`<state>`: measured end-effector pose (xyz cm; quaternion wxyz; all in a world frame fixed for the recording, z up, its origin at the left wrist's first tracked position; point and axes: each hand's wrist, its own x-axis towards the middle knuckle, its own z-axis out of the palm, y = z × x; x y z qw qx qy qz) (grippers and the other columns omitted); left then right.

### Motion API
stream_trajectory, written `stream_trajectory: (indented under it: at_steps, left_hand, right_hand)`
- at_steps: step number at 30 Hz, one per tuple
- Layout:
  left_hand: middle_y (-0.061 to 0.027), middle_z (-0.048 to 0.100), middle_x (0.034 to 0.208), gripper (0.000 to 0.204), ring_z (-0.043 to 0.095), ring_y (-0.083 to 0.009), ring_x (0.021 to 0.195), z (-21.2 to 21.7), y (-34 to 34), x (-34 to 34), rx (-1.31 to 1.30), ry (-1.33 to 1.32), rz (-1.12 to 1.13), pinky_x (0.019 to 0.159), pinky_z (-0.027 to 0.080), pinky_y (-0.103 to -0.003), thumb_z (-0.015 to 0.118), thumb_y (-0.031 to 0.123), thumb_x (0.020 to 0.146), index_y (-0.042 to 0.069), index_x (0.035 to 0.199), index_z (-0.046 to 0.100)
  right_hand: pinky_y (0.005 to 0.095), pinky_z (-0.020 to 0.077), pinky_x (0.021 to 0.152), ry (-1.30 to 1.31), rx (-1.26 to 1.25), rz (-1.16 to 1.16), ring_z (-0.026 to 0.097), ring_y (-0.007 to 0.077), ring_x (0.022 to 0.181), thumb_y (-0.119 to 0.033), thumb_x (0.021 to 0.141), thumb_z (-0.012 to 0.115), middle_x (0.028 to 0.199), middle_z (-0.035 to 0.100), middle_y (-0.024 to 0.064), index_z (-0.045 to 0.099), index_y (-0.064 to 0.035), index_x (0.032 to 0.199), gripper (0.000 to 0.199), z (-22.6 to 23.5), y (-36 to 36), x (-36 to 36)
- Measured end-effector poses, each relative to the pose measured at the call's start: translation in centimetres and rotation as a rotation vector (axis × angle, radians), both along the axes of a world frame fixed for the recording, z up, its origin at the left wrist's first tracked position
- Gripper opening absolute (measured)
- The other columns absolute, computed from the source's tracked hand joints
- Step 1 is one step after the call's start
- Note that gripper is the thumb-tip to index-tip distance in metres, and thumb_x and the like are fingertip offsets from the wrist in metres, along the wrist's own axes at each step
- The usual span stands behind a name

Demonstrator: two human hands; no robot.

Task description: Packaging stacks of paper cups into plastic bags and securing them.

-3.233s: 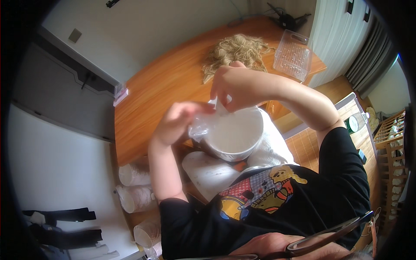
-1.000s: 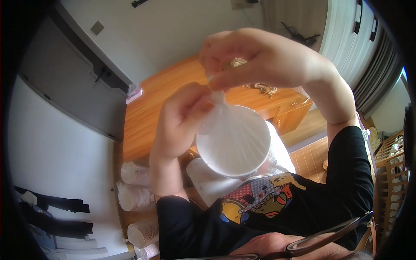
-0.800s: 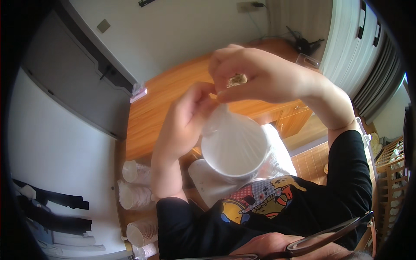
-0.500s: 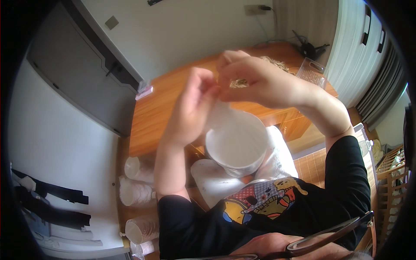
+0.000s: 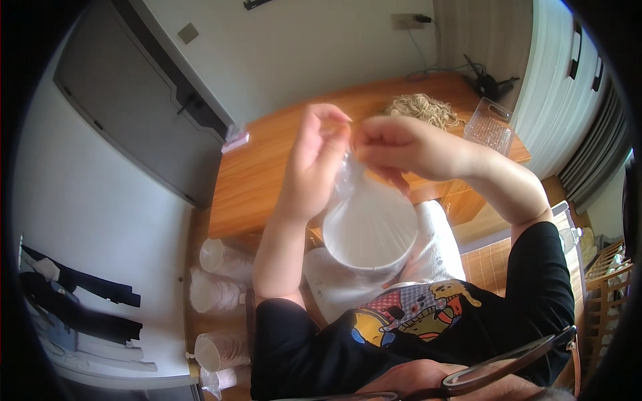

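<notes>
Left hand (image 5: 313, 160) and right hand (image 5: 404, 148) pinch plastic (image 5: 345, 179) (white container (image 5: 369, 230) beneath).

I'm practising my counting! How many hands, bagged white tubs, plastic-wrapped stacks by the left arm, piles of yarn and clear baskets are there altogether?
Left hand and right hand: 2
Bagged white tub: 1
Plastic-wrapped stacks that show: 4
Pile of tan yarn: 1
Clear plastic basket: 1
Total: 9

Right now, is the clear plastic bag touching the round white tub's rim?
Touching. The head view shows the clear plastic bag drawn over the round white tub, creases fanning from its gathered neck to the rim.
</notes>
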<state>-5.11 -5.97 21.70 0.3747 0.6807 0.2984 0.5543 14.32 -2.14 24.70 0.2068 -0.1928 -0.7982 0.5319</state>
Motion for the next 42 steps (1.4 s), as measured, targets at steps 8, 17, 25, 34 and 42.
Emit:
stream_trajectory:
  at_steps: [8, 17, 25, 34, 42]
  left_hand:
    - [0.0065, 0.044, 0.078, 0.013, 0.038, -0.0012, 0.066, 1.6, -0.8, 0.5, 0.079, -0.116, 0.058, 0.058, 0.031, -0.016, 0.046, 0.017, 0.102, 0.01, 0.112, 0.046]
    - [0.007, 0.047, 0.08, 0.014, 0.04, 0.0007, 0.067, 1.4, -0.3, 1.2, 0.059, -0.002, 0.01, 0.057, 0.029, -0.015, 0.047, 0.021, 0.102, 0.01, 0.112, 0.05]
    - [0.0014, 0.052, 0.109, 0.081, 0.053, -0.0078, 0.1, -0.1, 1.3, -1.6, 0.007, -0.096, -0.321, 0.084, 0.043, -0.023, 0.083, 0.05, 0.067, 0.01, 0.127, 0.044]
    - [-0.0095, 0.052, 0.126, 0.098, 0.048, -0.0237, 0.12, -2.4, -0.4, -2.1, 0.002, 0.466, -0.105, 0.1, 0.038, -0.037, 0.094, 0.037, 0.054, 0.006, 0.133, 0.045]
    - [-0.0038, 0.063, 0.104, 0.036, 0.059, -0.0137, 0.096, -2.9, -1.4, 1.5, 0.059, 0.095, -0.032, 0.082, 0.047, -0.028, 0.075, 0.014, 0.083, 0.005, 0.114, 0.06]
  right_hand:
    - [0.0224, 0.0459, 0.055, 0.265, 0.07, -0.045, 0.057, 0.0085, 0.057, -0.016, 0.1, 0.05, 0.068, 0.057, 0.0015, 0.056, -0.0004, 0.095, 0.017, 1.0, -0.6, 0.3]
    - [0.0197, 0.041, 0.054, 0.193, 0.228, -0.045, 0.05, 0.0062, 0.053, -0.024, 0.101, 0.051, 0.063, 0.052, -0.001, 0.056, -0.0016, 0.091, 0.024, 1.8, -1.1, 1.3]
    - [0.0221, 0.0459, 0.057, 0.263, 0.128, -0.019, 0.053, 0.0064, 0.061, -0.022, 0.1, 0.053, 0.068, 0.054, -0.0002, 0.057, 0.0001, 0.092, 0.024, 1.4, -0.8, 0.8]
    - [0.022, 0.0457, 0.059, 0.358, 0.084, -0.011, 0.054, 0.006, 0.062, -0.023, 0.099, 0.054, 0.07, 0.056, -0.0002, 0.057, -0.0013, 0.091, 0.023, 1.8, -0.9, 0.8]
    - [0.0199, 0.0443, 0.059, 0.37, 0.196, -0.045, 0.054, 0.0053, 0.065, -0.018, 0.099, 0.053, 0.074, 0.055, -0.0007, 0.054, -0.0017, 0.092, 0.018, 1.3, -0.6, 0.6]
